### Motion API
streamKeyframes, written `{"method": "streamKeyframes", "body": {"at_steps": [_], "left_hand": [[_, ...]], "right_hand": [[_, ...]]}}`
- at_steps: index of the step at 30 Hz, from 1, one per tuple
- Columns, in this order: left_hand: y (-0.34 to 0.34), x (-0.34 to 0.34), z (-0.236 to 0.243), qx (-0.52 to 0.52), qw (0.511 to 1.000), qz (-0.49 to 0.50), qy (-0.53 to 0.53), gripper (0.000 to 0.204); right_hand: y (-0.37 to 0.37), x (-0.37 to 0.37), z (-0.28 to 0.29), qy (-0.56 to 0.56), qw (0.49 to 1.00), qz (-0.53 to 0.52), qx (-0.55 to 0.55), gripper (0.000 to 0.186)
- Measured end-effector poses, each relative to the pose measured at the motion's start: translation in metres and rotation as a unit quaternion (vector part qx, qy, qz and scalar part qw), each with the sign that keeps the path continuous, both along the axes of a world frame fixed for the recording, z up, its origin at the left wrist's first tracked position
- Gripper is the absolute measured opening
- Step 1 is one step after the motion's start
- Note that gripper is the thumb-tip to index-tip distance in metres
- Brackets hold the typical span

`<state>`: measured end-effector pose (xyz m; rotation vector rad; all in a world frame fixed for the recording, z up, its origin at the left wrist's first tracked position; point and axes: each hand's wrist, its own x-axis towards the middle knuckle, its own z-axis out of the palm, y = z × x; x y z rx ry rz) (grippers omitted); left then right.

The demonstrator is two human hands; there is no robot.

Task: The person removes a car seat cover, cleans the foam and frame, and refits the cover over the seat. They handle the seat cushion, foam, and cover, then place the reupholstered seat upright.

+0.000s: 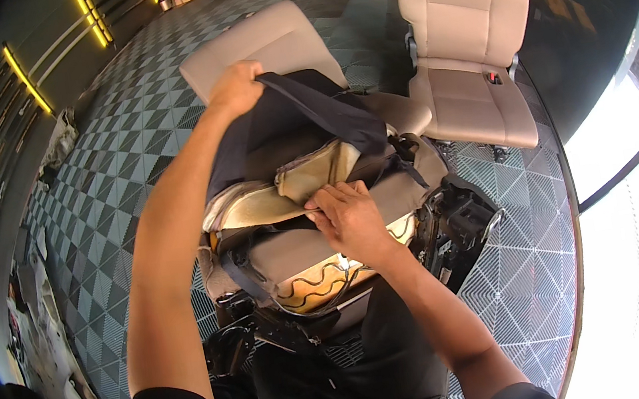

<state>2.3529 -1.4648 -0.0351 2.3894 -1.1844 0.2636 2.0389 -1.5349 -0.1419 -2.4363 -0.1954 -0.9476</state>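
Note:
My left hand (236, 89) grips the top edge of a dark fabric cover (288, 111), holding it raised above a partly opened car seat (298, 251). Beneath the fabric lie pale yellowish foam pieces (317, 169) with dark seams. My right hand (341, 213) rests with curled fingers on the lower edge of the pale foam, pressed or gripping there; the fingertips are partly hidden. The seat's lower part shows tan padding with wavy metal wires (307, 286), dark straps and black frame parts (459, 213) at the right.
Behind stand a beige seat back (254, 38) and another beige seat (472, 99) at the right. Tiled floor (89, 230) surrounds them. A dark wall rack with yellow light strips (29, 80) and scrap material (58, 331) lie left. A bright doorway (627, 264) is right.

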Motion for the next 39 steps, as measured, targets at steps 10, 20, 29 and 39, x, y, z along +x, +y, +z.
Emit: {"method": "streamKeyframes", "body": {"at_steps": [10, 20, 29, 39], "left_hand": [[-0.040, 0.012, -0.045, 0.089, 0.952, 0.288, -0.044, 0.037], [0.018, -0.082, -0.079, 0.071, 0.946, -0.089, 0.304, 0.067], [0.139, -0.169, -0.017, -0.001, 0.958, -0.030, 0.287, 0.082], [0.174, -0.230, 0.020, -0.211, 0.925, -0.140, 0.284, 0.085]], "right_hand": [[-0.004, -0.001, -0.005, -0.019, 0.999, 0.000, 0.038, 0.014], [-0.010, 0.001, -0.011, -0.078, 0.993, 0.028, 0.078, 0.019], [-0.057, 0.008, 0.025, -0.060, 0.980, -0.172, 0.075, 0.096], [-0.097, 0.025, 0.078, 0.229, 0.948, 0.097, 0.198, 0.108]]}}
